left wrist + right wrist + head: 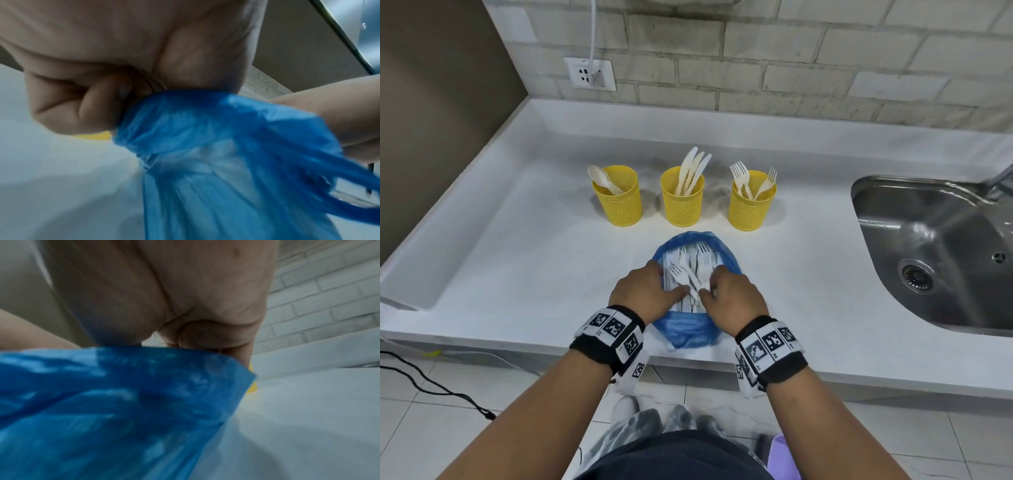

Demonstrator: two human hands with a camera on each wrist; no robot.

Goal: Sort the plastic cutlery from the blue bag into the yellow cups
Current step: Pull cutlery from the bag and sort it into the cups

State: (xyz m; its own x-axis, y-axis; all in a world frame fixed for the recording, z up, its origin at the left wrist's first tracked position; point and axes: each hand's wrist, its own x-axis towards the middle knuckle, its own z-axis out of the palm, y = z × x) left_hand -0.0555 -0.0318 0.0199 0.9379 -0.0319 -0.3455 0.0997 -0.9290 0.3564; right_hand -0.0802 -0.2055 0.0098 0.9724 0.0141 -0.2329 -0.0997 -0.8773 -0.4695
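Cutlery: white plastic forks and other pieces (690,270) lie heaped inside the open blue plastic bag (690,330) at the front edge of the white countertop (517,260).
Left hand (642,291): fingers curled around the bag's left rim, gripping it.
Right hand (732,296): fingers bent into the heap; what it holds cannot be told.
Cups: three yellow perforated cups behind the bag; left cup (619,202) holds spoons, middle cup (682,202) knives, right cup (750,207) forks.
Surroundings: steel sink (928,246) at right.
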